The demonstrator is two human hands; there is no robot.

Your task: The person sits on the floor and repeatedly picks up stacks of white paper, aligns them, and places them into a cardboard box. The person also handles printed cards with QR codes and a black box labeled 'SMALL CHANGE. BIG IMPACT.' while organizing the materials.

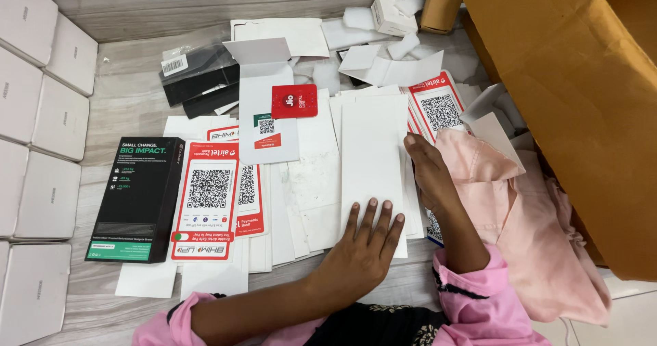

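My left hand (pixel 363 243) lies flat, palm down, on the near end of a tall white card (pixel 373 151) that tops a fanned pile of white cards. My right hand (pixel 428 171) is at that card's right edge, with its fingers curled over the edge. To the left lie red-and-white cards with square codes (pixel 205 202). A black and green flat box (pixel 137 199) lies further left. A small red square card (pixel 294 101) rests on a folded white card holder (pixel 267 113).
White boxes (pixel 41 120) are stacked along the left edge. A large brown carton (pixel 582 99) fills the right side, with pink cloth (pixel 534 229) beside it. Black sleeves (pixel 198 79), white foam bits and a small white box (pixel 391 14) lie at the back on the grey floor.
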